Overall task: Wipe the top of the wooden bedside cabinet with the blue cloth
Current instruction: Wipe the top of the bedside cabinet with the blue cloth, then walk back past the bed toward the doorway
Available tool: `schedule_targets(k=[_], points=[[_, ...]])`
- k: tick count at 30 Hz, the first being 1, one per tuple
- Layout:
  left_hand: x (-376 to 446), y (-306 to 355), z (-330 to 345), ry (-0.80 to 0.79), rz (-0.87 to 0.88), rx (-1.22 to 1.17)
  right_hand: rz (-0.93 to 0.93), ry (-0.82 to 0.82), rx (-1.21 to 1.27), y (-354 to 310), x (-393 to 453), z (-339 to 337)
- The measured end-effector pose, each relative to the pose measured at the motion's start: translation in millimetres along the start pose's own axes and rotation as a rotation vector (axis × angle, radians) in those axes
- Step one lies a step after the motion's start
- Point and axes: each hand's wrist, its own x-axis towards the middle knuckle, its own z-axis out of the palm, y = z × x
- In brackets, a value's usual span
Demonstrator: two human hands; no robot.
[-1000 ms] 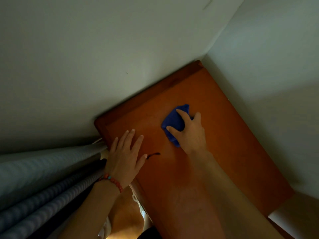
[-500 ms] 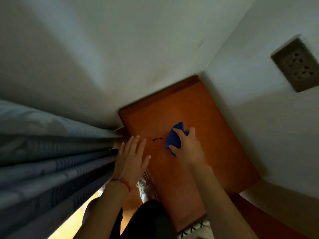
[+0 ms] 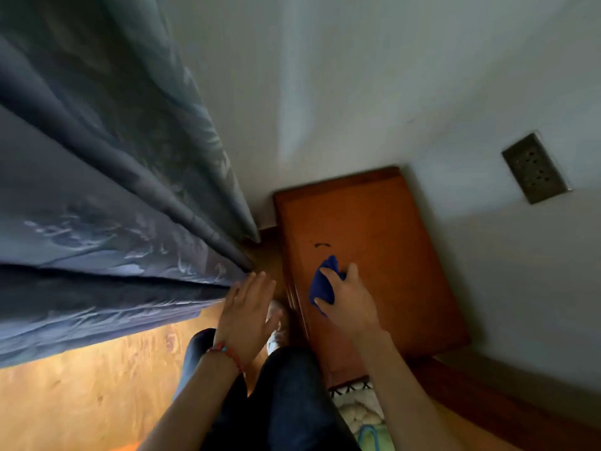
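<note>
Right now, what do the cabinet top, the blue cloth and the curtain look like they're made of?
Cabinet top: orange-brown wood or veneer, smooth, slight sheen. Blue cloth: soft fabric, bunched under the right hand, possibly microfibre. Curtain: woven grey-blue textile in heavy folds with a faint pattern.

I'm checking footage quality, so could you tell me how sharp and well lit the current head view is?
Head view: dim overall, with motion blur softening the left hand and the curtain; the right hand on the blue cloth is a little clearer; the cabinet top shows no glare; wide-angle distortion bends the walls; the floor is brightest.
</note>
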Motion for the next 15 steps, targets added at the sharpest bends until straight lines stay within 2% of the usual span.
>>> schedule_targets(k=[4, 10, 15], points=[[-30, -7, -16, 0.062, -0.025, -0.018, -0.059, 0.015, -0.058, -23, -16, 3], [-69, -24, -37, 0.249, -0.021, -0.060, -0.121, 0.027, -0.133, -65, -33, 10], [-106, -52, -57, 0.276, -0.094, -0.067, -0.174, 0.020, -0.213, -111, -45, 20]])
